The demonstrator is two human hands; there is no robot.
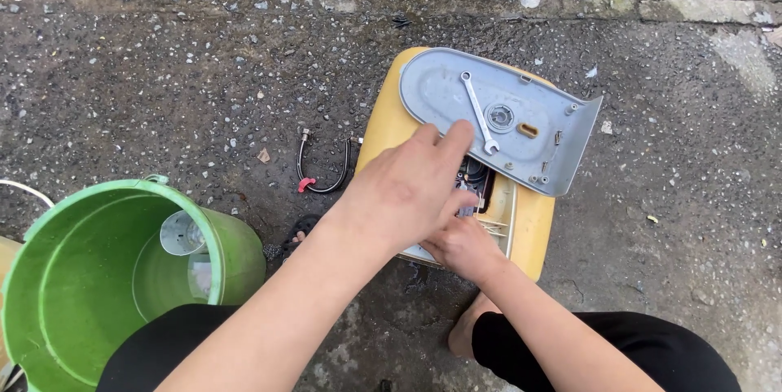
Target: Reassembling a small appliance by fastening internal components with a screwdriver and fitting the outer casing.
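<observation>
Yellow casing [383,127] lies on wet asphalt with my hands, left [403,192] and right [463,247], fingering its open gap, grasp unclear; I fear nudging the grey lid [521,140] slides the wrench [479,112] off.

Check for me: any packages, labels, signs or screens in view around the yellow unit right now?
None that I can make out: no package, sign or screen shows, and no label is visible on the yellow casing, the grey cover plate with the spanner on it, or the green bucket.
</observation>
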